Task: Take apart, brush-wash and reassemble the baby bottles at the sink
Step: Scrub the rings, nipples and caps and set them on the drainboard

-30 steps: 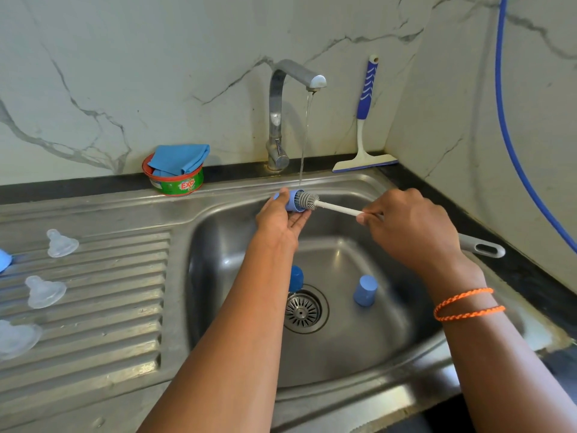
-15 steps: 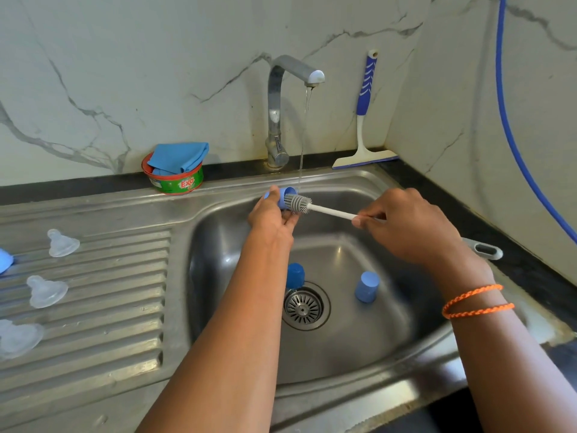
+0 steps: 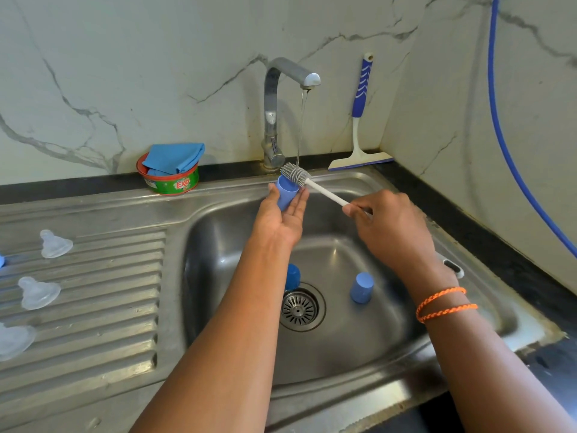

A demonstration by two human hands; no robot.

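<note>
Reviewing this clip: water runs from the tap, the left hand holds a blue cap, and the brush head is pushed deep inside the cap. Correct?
Not quite. In the head view the brush head is outside the blue cap, just above its open mouth. Water does run from the tap, and the left hand holds the cap.

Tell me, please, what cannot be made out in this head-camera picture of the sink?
- Dark blue cap in the sink basin: half hidden by the left forearm.
- Brush handle: its middle is covered by the right hand.
- Clear teat on the drainboard: cut off by the left edge.
</note>
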